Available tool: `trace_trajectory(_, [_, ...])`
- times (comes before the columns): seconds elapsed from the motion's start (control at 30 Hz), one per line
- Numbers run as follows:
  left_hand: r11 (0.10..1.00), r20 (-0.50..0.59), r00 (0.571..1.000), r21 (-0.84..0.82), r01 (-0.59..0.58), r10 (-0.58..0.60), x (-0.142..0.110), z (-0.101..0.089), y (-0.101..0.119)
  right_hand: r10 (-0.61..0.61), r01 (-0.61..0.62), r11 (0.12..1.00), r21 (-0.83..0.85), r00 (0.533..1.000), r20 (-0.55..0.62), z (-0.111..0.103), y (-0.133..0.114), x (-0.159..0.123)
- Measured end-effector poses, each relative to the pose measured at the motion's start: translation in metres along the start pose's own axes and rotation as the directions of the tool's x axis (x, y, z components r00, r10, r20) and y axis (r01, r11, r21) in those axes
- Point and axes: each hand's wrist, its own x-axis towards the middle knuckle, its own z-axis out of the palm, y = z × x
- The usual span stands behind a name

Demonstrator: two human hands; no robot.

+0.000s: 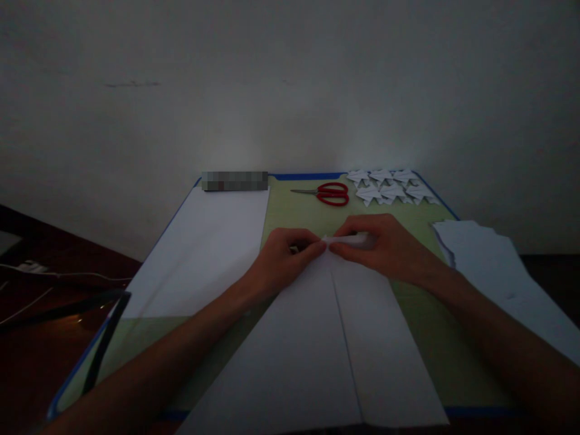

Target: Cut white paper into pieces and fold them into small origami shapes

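A large sheet of white paper (312, 338), folded into a long shape that narrows away from me, spans the middle of the table. A seam runs down its length. At its narrow far end, my left hand (285, 257) pinches the paper between thumb and forefinger. My right hand (385, 244) grips the same end from the other side, and a thin folded strip of the paper shows between its thumb and fingers. The two sets of fingertips almost meet. Exactly how the tip is creased is hidden by the fingers.
Red-handled scissors (333, 193) lie beyond my hands. Several folded paper figures (392, 187) sit at the back right. Flat white paper (199, 241) covers the left side, with a blurred-out box (234, 181) behind it. More paper sheets (493, 266) lie at right. A wall (290, 90) stands behind.
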Motion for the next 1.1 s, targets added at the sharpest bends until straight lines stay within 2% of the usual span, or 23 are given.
trace_trajectory(0.43, [0.986, -0.018, 1.0, -0.164, 0.019, -0.022, 0.0, 0.0014, 0.0001, -0.138, 0.125, 0.986, -0.11, 0.983, -0.117, 0.0069, -0.0005, -0.0008])
trace_trajectory(0.53, [0.985, -0.042, 0.999, -0.169, 0.019, -0.026, -0.0002, 0.0025, 0.0015, -0.116, 0.108, 0.991, -0.075, 0.986, -0.122, 0.0046, -0.0016, -0.0013])
trace_trajectory(0.77, [0.99, -0.038, 0.999, -0.143, 0.013, -0.018, -0.0005, 0.0031, 0.0005, 0.037, -0.037, 0.999, 0.005, 0.999, -0.027, 0.001, -0.0007, -0.0013])
trace_trajectory(0.97, [0.995, -0.01, 1.0, -0.095, 0.012, -0.013, -0.0008, 0.0012, -0.0002, 0.028, -0.028, 1.0, 0.0, 0.999, -0.019, 0.0014, -0.0017, 0.0001])
trace_trajectory(1.1, [0.994, -0.033, 0.999, -0.105, 0.023, -0.027, -0.0008, 0.002, -0.0008, -0.017, 0.016, 0.999, -0.027, 0.999, -0.045, 0.0029, -0.0027, -0.0008])
